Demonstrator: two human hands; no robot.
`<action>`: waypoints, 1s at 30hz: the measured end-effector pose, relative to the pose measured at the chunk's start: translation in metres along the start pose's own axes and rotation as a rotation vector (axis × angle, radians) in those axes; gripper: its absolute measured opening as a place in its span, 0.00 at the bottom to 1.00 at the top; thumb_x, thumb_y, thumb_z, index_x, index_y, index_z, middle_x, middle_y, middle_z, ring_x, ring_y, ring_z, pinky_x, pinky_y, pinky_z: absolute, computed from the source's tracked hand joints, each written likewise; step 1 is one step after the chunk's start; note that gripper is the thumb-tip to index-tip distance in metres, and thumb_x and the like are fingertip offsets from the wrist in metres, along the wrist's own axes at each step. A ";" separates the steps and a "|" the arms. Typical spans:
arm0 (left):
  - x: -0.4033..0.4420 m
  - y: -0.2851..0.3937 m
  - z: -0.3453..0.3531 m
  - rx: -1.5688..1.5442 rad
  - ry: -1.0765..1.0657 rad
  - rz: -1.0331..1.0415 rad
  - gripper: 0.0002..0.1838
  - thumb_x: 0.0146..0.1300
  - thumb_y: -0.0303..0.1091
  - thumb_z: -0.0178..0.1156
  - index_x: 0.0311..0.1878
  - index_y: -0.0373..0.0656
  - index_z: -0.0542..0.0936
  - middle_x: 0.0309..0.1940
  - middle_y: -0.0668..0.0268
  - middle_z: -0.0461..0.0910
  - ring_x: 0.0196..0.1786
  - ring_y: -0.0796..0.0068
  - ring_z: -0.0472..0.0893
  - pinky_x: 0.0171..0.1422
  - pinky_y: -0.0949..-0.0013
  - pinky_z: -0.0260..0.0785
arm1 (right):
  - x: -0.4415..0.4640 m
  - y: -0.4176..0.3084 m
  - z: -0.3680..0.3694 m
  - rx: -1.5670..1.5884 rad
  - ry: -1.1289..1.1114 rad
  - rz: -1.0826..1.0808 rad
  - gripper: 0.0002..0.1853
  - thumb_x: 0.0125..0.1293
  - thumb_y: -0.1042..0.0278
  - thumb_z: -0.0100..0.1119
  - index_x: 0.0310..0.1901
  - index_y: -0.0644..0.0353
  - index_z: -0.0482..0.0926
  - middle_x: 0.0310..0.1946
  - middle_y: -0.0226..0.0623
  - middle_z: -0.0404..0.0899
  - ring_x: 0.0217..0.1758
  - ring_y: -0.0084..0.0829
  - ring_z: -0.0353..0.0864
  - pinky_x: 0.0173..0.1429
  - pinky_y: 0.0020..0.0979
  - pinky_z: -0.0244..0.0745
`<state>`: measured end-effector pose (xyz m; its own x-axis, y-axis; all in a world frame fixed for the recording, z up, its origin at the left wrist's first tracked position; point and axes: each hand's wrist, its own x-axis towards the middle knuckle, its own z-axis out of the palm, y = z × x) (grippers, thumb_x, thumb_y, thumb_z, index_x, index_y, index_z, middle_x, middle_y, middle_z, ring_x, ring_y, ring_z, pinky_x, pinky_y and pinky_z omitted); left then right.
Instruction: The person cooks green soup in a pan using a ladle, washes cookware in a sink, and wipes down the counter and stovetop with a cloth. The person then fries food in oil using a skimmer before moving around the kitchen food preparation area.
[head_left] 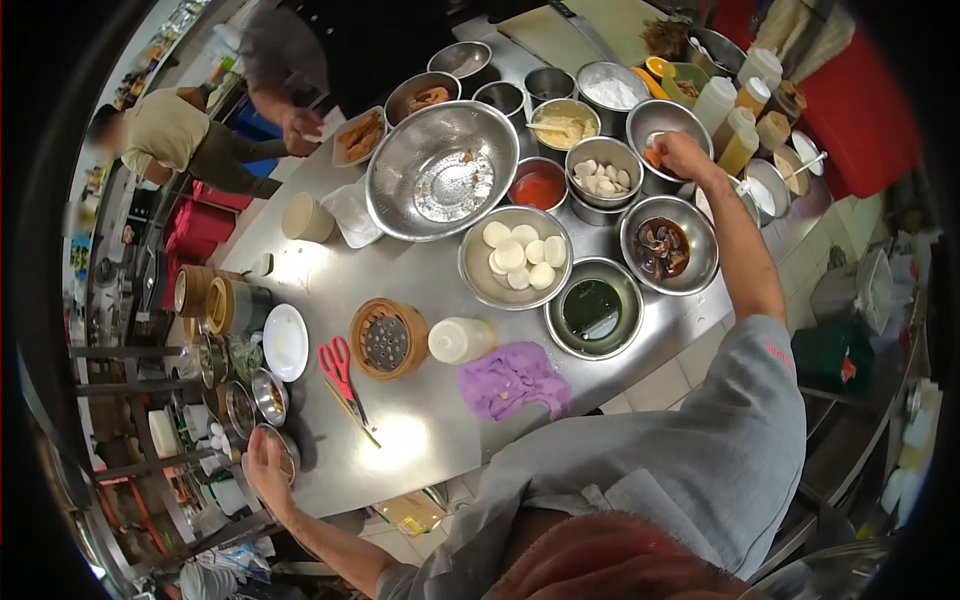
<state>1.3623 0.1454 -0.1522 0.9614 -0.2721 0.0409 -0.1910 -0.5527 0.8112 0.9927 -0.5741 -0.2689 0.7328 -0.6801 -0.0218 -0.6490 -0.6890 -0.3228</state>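
Observation:
My right hand (685,155) reaches into a steel bowl (641,118) at the back right. A small orange piece (653,157) is pinched at its fingertips; I cannot tell what food it is. Far off at the table's left edge, my left hand (266,466) has its fingers stretched out at the side of a small metal bowl (291,455). Whether it grips that rim is unclear. Close to my right hand are a bowl of pale flat pieces (603,180) and a bowl of dark mushrooms in brown liquid (664,246).
White round pieces (519,251) fill one bowl; dark green liquid (592,308) another. A big steel bowl (440,172) stands behind. Red-handled scissors (338,370), a bamboo steamer (385,340), a squeeze bottle (457,341) and a purple cloth (515,381) lie nearer. Another person's hand (301,131) is across the table.

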 end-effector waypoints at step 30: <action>-0.068 -0.026 0.201 0.442 -0.281 0.396 0.12 0.42 0.35 0.66 0.33 0.49 0.80 0.34 0.67 0.73 0.48 0.62 0.68 0.54 0.58 0.56 | 0.038 0.061 0.022 0.181 -0.199 -0.090 0.10 0.54 0.68 0.47 0.25 0.62 0.78 0.17 0.31 0.75 0.19 0.23 0.72 0.23 0.27 0.66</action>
<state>1.2617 0.0204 -0.2934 0.7245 -0.6840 0.0845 -0.6410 -0.6238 0.4472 0.9852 -0.6370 -0.3101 0.8229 -0.5436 -0.1650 -0.5458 -0.6759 -0.4952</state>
